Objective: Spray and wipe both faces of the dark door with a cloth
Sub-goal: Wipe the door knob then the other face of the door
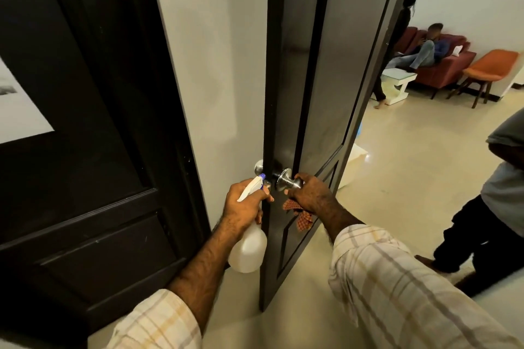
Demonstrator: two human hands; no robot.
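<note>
The dark panelled door (334, 71) stands partly open, edge-on to me, its glossy face turned right. My right hand (307, 195) grips the steel knob (286, 180) on that face and also holds an orange checked cloth (300, 217), which hangs below the palm. My left hand (245, 207) grips the neck of a white spray bottle (249, 246) with a white-and-blue trigger head, held just left of the door's edge. A second knob (258, 166) shows on the door's other side.
A second dark door (85, 150) fills the left. A white wall strip (215, 65) separates the two. A person (493, 207) stands close on the right. Beyond are a red sofa (442, 65) with a seated person, an orange chair (487, 68) and a white low table (397, 82).
</note>
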